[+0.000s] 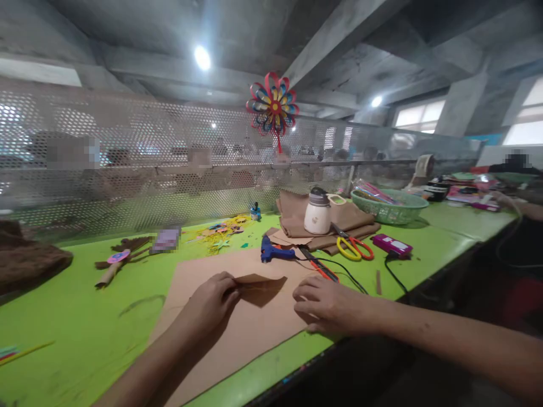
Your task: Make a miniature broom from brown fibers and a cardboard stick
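Note:
A large sheet of brown paper (237,345) lies on the green table. My left hand (216,299) is closed on the left end of a small folded brown paper piece (263,288), above the sheet. The piece's right tip points toward my right hand (322,305), which rests on the right part of the sheet with its fingers slightly curled and apart, holding nothing visible. Just beyond the hands lie a blue glue gun (275,250) and an orange-and-black cutter (322,268).
Behind are brown cloth (292,215), a white bottle (318,215), scissors with yellow and orange handles (355,249), a purple device (392,246) with a cable and a green basket (390,211). Yellow scraps (229,229) and a paper figure (116,263) are left. A perforated screen (169,181) borders the table.

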The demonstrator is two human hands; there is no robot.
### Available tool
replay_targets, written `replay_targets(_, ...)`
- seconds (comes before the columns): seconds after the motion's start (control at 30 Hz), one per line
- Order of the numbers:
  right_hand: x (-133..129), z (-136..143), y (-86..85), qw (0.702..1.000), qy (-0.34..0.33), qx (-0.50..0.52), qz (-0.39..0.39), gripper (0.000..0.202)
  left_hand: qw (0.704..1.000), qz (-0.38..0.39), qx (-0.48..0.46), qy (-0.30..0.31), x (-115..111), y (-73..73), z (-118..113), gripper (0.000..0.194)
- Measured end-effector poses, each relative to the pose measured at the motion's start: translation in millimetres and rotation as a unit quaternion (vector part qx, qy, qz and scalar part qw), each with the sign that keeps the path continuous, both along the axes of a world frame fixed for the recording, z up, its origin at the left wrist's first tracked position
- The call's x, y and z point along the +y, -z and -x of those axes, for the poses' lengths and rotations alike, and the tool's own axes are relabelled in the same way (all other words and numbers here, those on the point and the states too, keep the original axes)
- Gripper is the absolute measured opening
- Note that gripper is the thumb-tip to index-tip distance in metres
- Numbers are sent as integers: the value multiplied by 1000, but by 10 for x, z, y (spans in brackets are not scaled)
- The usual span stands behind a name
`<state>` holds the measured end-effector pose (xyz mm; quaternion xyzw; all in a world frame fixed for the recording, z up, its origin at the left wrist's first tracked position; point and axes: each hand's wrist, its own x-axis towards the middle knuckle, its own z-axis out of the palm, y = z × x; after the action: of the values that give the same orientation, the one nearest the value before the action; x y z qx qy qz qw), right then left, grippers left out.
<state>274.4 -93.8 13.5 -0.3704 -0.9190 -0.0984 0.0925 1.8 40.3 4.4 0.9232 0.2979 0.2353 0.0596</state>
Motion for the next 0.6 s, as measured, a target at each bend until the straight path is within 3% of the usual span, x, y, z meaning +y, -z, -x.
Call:
replay_targets(0.2, 35, -52, 59, 997, -1, -18, -69, 13, 1000, 5, 4, 11, 52, 3, 38, 24)
replay_targets(0.37, -26, -40, 123, 998, 12, 37, -41, 8, 1000, 9, 1, 8, 10, 7, 32, 23)
replay_targets(0.47, -7, 25, 24, 996, 0, 93, -12, 10, 1000, 6, -16, 11, -27, 14, 15, 23)
replay_targets(0.6, 255, 135, -238, 971, -2, 235, -54, 15, 999, 0, -39, 13, -92, -18, 4, 22)
